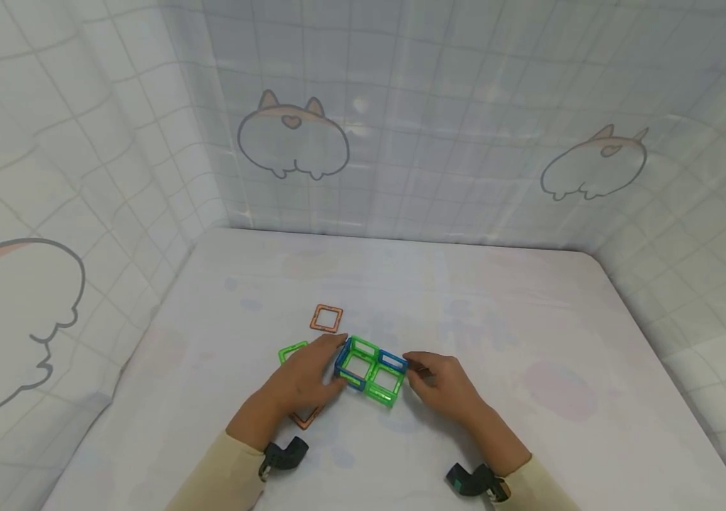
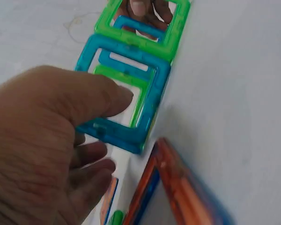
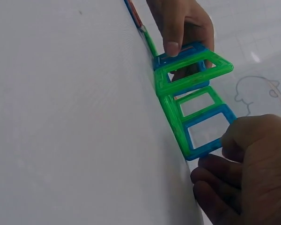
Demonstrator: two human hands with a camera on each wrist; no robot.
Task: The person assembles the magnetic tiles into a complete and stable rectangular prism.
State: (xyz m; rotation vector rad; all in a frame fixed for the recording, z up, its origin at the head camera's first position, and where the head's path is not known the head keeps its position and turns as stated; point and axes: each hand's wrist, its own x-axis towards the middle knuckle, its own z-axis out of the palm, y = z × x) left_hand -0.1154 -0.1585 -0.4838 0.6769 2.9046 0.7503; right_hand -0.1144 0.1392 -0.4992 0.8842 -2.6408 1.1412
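Note:
Green and blue square magnetic tiles, hollow frames, join into a small box-like structure [image 1: 372, 374] on the table, some flat and some standing. My left hand [image 1: 301, 372] grips its left end. In the left wrist view the thumb lies across a standing blue tile [image 2: 158, 93], with fingers behind it. At the other end my right hand [image 1: 442, 383] pinches the edge of another upright blue tile [image 3: 203, 149] between thumb and finger. A green tile [image 3: 164, 88] next to the left hand's blue one leans outward in the right wrist view.
A lone orange square tile [image 1: 324, 329] lies beyond the left hand. Partly hidden under that hand are a green tile [image 1: 292, 348] and an orange tile [image 1: 303, 423]. Tiled-pattern curtains [image 1: 401, 142] enclose the white table [image 1: 497, 298] at the back and sides.

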